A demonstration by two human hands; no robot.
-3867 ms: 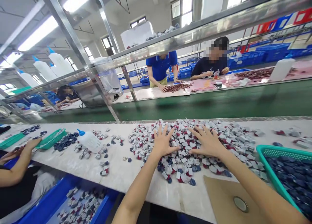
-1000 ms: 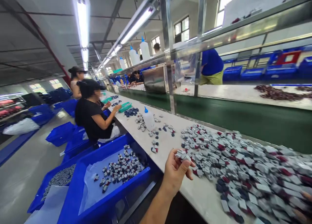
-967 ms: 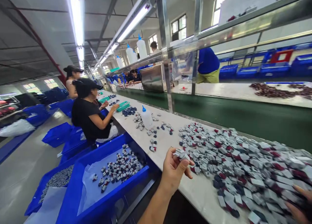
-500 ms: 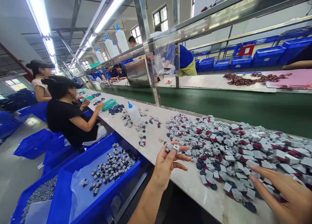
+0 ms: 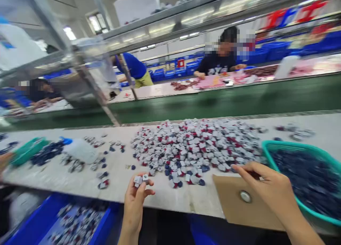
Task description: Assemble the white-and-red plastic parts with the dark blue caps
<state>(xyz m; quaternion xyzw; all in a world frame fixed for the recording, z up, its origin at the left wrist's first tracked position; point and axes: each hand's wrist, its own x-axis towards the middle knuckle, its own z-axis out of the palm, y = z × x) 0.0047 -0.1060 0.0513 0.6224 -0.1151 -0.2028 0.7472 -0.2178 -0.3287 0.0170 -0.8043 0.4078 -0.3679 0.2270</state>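
Left hand (image 5: 134,197), at the grey-block pile's (image 5: 191,145) seven o'clock, pinches light-grey blocks (image 5: 140,180), presumably keeping their ends exposed. Right hand (image 5: 269,188), at four: fingertips converge beside the pile; any grip cannot be determined. Teal basket (image 5: 267,150), beyond, apparently sits for easy reach.

On the worktable (image 5: 170,202) before my remote camera lies a heap of block-shaped pieces (image 5: 191,145), a full basket (image 5: 293,144) to its right, a cardboard sheet (image 5: 231,209) before its right end. Left of it I see a squeeze bottle (image 5: 82,150). A conveyor belt (image 5: 226,99) runs behind; a bin (image 5: 106,220) holding more pieces sits below, front left.
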